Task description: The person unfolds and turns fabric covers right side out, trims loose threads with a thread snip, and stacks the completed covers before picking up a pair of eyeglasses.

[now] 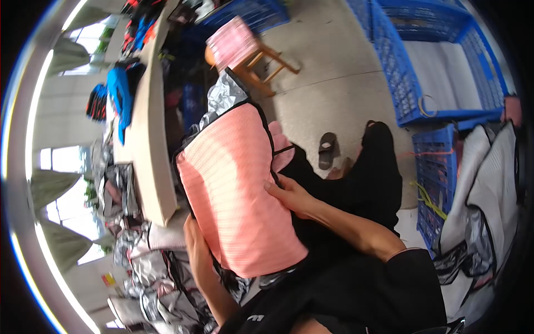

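Observation:
A pink ribbed fabric bag piece (228, 189) with black edge binding lies tilted across my lap. Crinkled silver foil lining (227, 92) sticks out at its far end, and a small pink flap or strap (281, 147) hangs off its right side. My right hand (295, 196) grips the right edge, thumb on top and the other fingers partly under the fabric. Along the lower left edge, my left hand (197, 239) is closed against the piece, its fingertips partly hidden behind it.
A pale worktable (150, 128) runs along the left, with blue and black items (118, 94) on it. Silver and pink pieces (161, 278) pile up at lower left. A stool with a pink checked cover (232, 42) stands ahead. Blue crates (409, 83) and grey pieces (481, 183) are at right.

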### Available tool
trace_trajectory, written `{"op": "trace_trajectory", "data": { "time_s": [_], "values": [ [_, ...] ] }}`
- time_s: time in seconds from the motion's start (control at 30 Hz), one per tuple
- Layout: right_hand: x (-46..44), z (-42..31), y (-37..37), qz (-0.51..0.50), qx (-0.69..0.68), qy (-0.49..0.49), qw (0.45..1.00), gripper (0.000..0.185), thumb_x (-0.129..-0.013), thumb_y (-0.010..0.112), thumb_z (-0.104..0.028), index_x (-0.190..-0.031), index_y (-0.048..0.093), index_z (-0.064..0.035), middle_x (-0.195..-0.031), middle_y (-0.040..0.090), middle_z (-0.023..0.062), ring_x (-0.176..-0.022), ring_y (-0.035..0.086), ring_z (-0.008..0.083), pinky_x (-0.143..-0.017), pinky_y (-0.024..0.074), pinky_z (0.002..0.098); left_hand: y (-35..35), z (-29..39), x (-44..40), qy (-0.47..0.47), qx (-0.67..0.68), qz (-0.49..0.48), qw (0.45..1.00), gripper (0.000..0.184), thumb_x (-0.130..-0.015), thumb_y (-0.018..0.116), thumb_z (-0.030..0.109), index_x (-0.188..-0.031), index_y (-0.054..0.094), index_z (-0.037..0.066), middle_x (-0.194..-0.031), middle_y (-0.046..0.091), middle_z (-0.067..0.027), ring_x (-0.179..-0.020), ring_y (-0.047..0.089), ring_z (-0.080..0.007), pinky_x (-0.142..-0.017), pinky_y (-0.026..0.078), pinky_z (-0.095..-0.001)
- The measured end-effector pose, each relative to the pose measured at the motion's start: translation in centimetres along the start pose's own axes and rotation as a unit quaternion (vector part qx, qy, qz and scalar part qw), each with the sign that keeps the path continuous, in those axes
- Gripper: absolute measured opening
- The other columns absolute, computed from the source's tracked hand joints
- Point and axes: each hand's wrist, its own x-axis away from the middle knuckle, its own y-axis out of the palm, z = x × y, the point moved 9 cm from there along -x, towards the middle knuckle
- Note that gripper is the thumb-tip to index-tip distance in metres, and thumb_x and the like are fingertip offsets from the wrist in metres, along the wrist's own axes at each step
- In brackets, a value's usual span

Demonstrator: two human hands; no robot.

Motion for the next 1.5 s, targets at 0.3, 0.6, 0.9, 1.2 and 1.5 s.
{"op": "trace_trajectory", "data": {
  "time_s": [0.3, 0.6, 0.9, 1.2, 1.5],
  "values": [
    [5.5, -1.4, -6.5, 0.11, 0.223, -0.182, 0.951, 0.029, -0.103, 0.068, -0.014, -0.125, 0.063, 0.0041, -0.115, 0.07, 0.0045, -0.102, 0.059, 0.0073, -0.094, 0.0501, 0.027, -0.6, -12.4, -8.9, 0.013, -0.175, 0.157, 0.972, 0.042, -0.095, 0.078, 0.039, -0.1, 0.074, -0.003, -0.092, 0.078, -0.0169, -0.085, 0.074, -0.028, -0.078, 0.055, -0.0409],
    [5.6, -2.1, -7.4, 0.114, 0.321, -0.143, 0.929, 0.034, -0.102, 0.072, -0.016, -0.129, 0.064, 0.0023, -0.115, 0.071, 0.0006, -0.101, 0.06, 0.0061, -0.092, 0.0501, 0.0259, 1.2, -11.5, -7.1, 0.008, -0.162, 0.158, 0.974, 0.033, -0.099, 0.074, 0.029, -0.105, 0.073, -0.003, -0.094, 0.077, -0.0186, -0.087, 0.074, -0.0259, -0.079, 0.055, -0.0389],
    [3.5, -11.6, -6.7, 0.231, 0.593, -0.278, 0.719, 0.057, -0.094, 0.081, -0.041, -0.124, 0.057, 0.0006, -0.103, 0.065, 0.0124, -0.088, 0.064, 0.0241, -0.081, 0.0535, 0.0371, 2.0, -10.4, -4.8, 0.015, -0.118, 0.169, 0.978, 0.025, -0.098, 0.075, 0.018, -0.111, 0.07, -0.003, -0.096, 0.079, -0.019, -0.09, 0.078, -0.0216, -0.078, 0.056, -0.0341],
    [-5.0, -13.2, -0.7, 0.08, 0.629, -0.277, 0.722, 0.034, -0.101, 0.071, -0.031, -0.093, 0.071, 0.0021, -0.077, 0.069, 0.0138, -0.07, 0.067, 0.0247, -0.068, 0.0516, 0.0362, 2.4, -11.2, -5.3, 0.036, -0.117, 0.155, 0.98, 0.022, -0.097, 0.076, 0.021, -0.104, 0.071, 0.0, -0.093, 0.076, -0.0211, -0.088, 0.078, -0.031, -0.075, 0.057, -0.0372],
    [-4.9, -12.1, -3.0, 0.063, 0.571, -0.227, 0.786, 0.037, -0.106, 0.067, -0.029, -0.085, 0.065, 0.001, -0.067, 0.049, -0.0032, -0.065, 0.043, 0.0067, -0.058, 0.0358, 0.0284, 2.0, -12.8, -7.1, 0.002, -0.128, 0.156, 0.979, 0.03, -0.098, 0.075, 0.029, -0.103, 0.069, 0.0, -0.093, 0.074, -0.025, -0.092, 0.074, -0.0422, -0.073, 0.056, -0.0438]
  ]
}}
